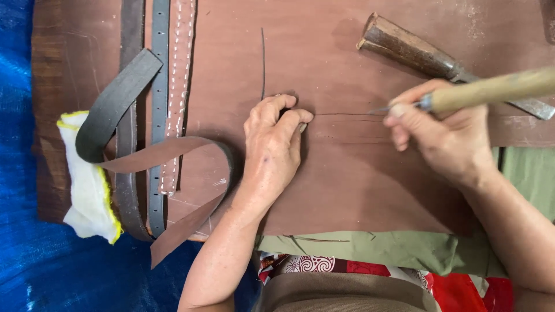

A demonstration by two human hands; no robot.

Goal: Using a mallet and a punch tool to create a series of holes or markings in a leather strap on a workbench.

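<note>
A large brown leather sheet (347,185) lies flat under both hands. My left hand (273,144) presses down on it with fingers curled, fingertips at the end of a scored line (347,114). My right hand (445,136) grips an awl with a light wooden handle (497,89); its thin metal point (378,110) rests on the scored line, to the right of my left hand.
Several leather straps (159,86), one stitched in white, lie at the left; a dark strap and a brown strap (173,151) loop over them. A white and yellow cloth (87,185) sits at the left edge. A dark-handled tool (416,52) lies top right. Blue tarp (23,260) surrounds the work surface.
</note>
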